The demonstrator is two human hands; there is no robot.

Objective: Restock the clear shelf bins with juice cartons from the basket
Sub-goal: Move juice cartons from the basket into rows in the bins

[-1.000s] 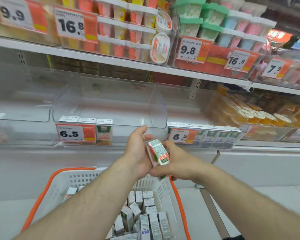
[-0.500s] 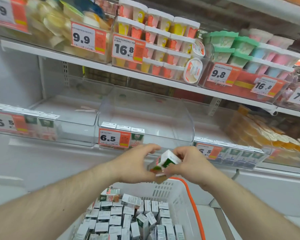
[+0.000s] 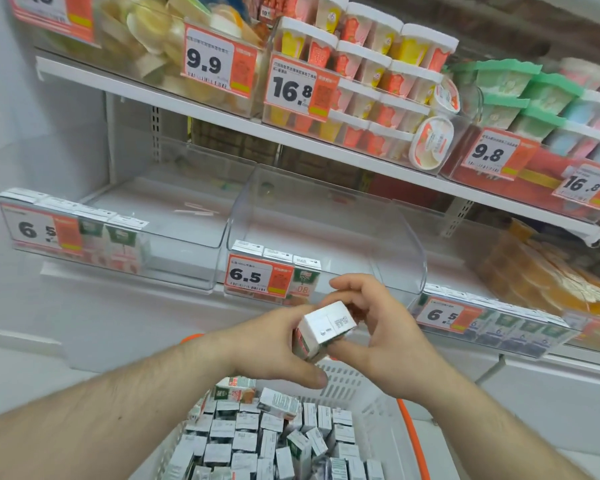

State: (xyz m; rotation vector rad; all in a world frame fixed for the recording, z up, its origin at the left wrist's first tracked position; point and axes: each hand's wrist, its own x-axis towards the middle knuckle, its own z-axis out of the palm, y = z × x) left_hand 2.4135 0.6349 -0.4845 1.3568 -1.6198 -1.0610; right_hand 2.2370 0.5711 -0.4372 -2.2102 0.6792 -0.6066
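Your left hand (image 3: 278, 344) and right hand (image 3: 378, 337) meet in front of the shelf, both gripping one small white juice carton (image 3: 323, 329). The carton is tilted, its white top panel with a printed code facing the camera. Your left fingers curl around its lower left side, the thumb extended beneath it. Your right fingers (image 3: 352, 289) bend over the carton's top right edge, with the lower fingers pressed against its underside.

The carton sits above the far rim of the white perforated plastic basket with orange handles (image 3: 371, 420), just below the front of the middle clear plastic shelf bin (image 3: 329, 233). That bin holds three cartons (image 3: 278, 254) in a row at its front left, behind an orange-and-white 6.5 price tag (image 3: 257, 276); the remainder of its floor is bare.

The left clear bin (image 3: 111, 216) holds a row of cartons along its front left. The right clear bin (image 3: 492, 320) shows a full front row of cartons.

The basket contains many loose cartons (image 3: 267, 441), most standing upright, several lying tilted on top.

The upper shelf (image 3: 222, 114) carries tubs and cups behind price tags.
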